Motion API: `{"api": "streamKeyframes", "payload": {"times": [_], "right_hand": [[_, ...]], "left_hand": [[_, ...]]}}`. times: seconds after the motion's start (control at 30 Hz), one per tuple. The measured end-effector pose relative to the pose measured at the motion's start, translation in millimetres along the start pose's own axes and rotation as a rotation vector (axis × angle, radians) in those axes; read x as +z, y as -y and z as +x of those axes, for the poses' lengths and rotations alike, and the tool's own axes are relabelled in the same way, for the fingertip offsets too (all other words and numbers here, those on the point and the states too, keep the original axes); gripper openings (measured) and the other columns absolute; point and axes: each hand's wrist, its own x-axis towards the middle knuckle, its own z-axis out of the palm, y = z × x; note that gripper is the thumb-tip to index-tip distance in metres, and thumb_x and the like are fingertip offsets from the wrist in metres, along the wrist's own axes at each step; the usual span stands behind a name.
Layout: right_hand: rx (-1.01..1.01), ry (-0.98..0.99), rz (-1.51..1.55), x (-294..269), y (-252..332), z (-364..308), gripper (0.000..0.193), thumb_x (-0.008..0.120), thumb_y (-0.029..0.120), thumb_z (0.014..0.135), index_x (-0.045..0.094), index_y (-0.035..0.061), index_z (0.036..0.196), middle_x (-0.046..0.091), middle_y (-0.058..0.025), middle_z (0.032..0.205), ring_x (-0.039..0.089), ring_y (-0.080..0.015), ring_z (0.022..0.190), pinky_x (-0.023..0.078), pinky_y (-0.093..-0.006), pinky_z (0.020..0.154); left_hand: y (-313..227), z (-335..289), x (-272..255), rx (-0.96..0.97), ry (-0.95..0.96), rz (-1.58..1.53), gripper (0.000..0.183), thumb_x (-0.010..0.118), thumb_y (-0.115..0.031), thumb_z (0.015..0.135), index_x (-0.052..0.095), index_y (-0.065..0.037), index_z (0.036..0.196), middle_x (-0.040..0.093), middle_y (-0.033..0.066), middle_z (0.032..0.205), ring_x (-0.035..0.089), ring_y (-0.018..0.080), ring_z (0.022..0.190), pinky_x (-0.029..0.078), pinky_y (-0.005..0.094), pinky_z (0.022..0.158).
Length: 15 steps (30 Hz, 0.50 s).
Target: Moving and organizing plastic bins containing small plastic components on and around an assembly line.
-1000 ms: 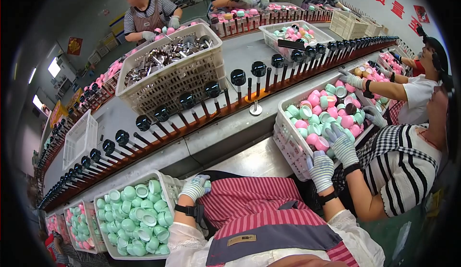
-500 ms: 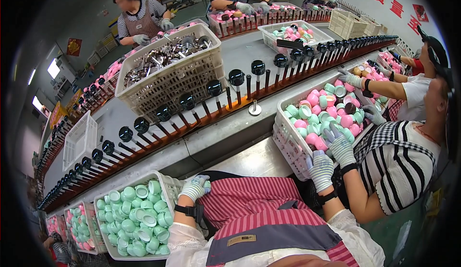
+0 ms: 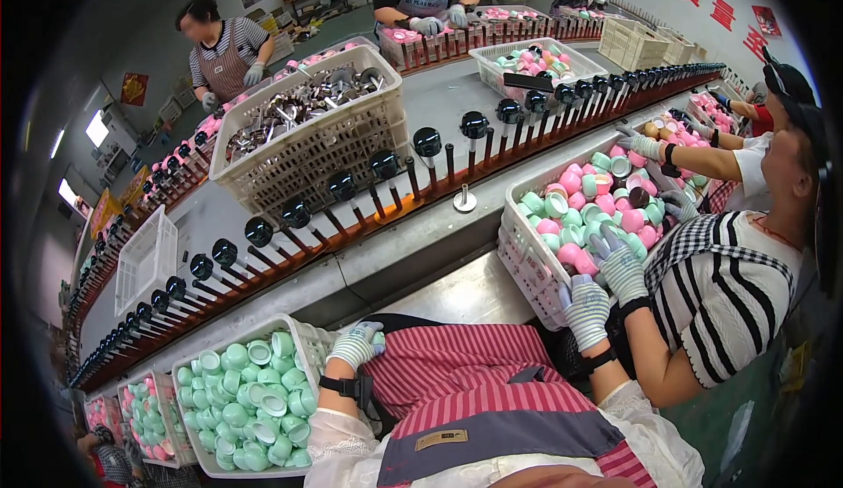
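Observation:
My left hand, in a striped glove, rests at the right edge of a white crate by my red striped apron. Its fingers are curled round a mint-green cap, mostly hidden by the glove. The crate beside it is heaped with mint-green caps. My right hand lies with stretched fingers against the near corner of another white crate, holding nothing visible. Pink and mint-green caps fill that crate. A co-worker's gloved hand reaches onto them just beyond mine.
A conveyor line of upright pegs with glossy black domes curves across ahead. A beige crate of metal parts stands behind it. A white-based peg stands on the metal ledge. Co-workers sit close at right and across the table.
The pegs with black domes have shifted slightly leftward along the line. The person at the far left has leaned and moved their hands. Both my hands stay where they were.

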Motion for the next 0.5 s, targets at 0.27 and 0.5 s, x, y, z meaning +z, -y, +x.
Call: {"api": "streamKeyframes", "payload": {"times": [0.27,0.5], "right_hand": [[0.010,0.008,-0.007,-2.7,-0.6,2.0,0.026,0.061,0.033,0.087,0.057,0.0076,0.083,0.059,-0.0118,0.075,0.061,-0.0301,0.065,0.048,-0.0435,0.059],[0.010,0.030,-0.021,-1.7,-1.3,5.6,0.028,0.059,0.035,0.087,0.058,0.0079,0.083,0.059,-0.0115,0.075,0.061,-0.0292,0.065,0.048,-0.0432,0.059]], "left_hand": [[-4.4,3.8,-5.5,-0.014,0.056,0.011,0.063,0.072,-0.034,0.078,0.053,-0.013,0.135,0.054,0.0155,0.135,0.052,0.0327,0.125,0.042,0.0385,0.104],[-5.9,2.4,-5.8,-0.043,0.047,0.000,0.063,0.072,-0.033,0.078,0.053,-0.014,0.134,0.054,0.0144,0.135,0.052,0.0321,0.124,0.042,0.0391,0.104]]}}
